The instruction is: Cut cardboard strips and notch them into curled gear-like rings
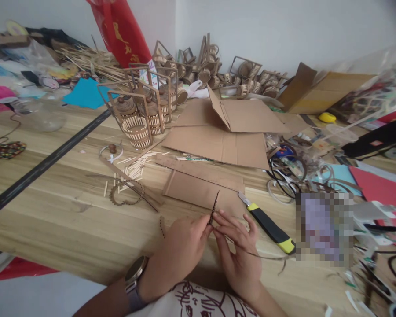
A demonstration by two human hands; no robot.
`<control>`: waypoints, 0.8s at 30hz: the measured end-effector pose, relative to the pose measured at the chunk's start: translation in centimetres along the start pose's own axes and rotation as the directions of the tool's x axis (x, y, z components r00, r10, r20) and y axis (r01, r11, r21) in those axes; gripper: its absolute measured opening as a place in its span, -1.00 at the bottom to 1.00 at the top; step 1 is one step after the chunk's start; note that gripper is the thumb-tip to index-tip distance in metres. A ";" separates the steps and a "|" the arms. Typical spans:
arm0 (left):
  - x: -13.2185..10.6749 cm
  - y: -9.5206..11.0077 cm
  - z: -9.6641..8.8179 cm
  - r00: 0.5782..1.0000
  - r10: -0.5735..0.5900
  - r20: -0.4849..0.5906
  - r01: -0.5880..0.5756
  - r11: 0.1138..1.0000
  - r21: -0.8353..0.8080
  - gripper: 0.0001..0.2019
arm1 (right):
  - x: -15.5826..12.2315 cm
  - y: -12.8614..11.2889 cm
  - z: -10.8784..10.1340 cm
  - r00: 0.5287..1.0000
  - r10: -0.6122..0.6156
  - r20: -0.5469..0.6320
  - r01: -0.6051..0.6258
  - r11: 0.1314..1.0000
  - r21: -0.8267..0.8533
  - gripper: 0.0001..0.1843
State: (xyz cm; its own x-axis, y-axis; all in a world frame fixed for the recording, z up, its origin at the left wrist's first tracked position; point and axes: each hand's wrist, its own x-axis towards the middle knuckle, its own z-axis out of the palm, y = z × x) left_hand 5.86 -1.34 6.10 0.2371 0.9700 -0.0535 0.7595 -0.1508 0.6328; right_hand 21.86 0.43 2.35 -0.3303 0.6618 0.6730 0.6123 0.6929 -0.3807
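My left hand [188, 237], with a watch on the wrist, pinches a dark brown notched strip [215, 207] whose free end points up and away. The fingers of my right hand [239, 246] close on the same strip from the right, close to the left fingertips. A thin brown length of it trails out past my right hand. To the right lies a utility knife [269, 225], black and yellow, its blade showing over cardboard [201, 193]. Left of my hands, a notched loop [127, 203] rests near scattered small wooden sticks [138, 167].
Small slatted wooden baskets [137, 132] with tall handles stand behind, and more lie along the wall. Folded cardboard [218, 145] covers the middle. Coiled strips [287, 171] and papers crowd the right. A long black bar [49, 163] crosses the left.
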 end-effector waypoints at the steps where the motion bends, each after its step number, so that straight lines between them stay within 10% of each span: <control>1: 0.0 0.0 0.1 1.000 0.001 -0.004 -0.002 1.000 -0.016 -0.79 | 0.0 0.0 0.0 1.000 0.000 -0.001 0.000 1.000 0.005 -0.86; 24: 0.1 -0.4 0.4 0.999 0.008 -0.045 -0.014 0.989 -0.146 -0.77 | -0.3 -0.1 0.1 1.000 -0.023 -0.017 0.024 0.999 0.048 -0.82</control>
State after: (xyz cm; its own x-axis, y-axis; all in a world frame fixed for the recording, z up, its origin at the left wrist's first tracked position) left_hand 5.82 -1.29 5.52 0.2153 0.9764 -0.0134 0.6597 -0.1354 0.7392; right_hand 21.86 0.21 2.13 -0.3322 0.6405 0.6924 0.5689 0.7216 -0.3946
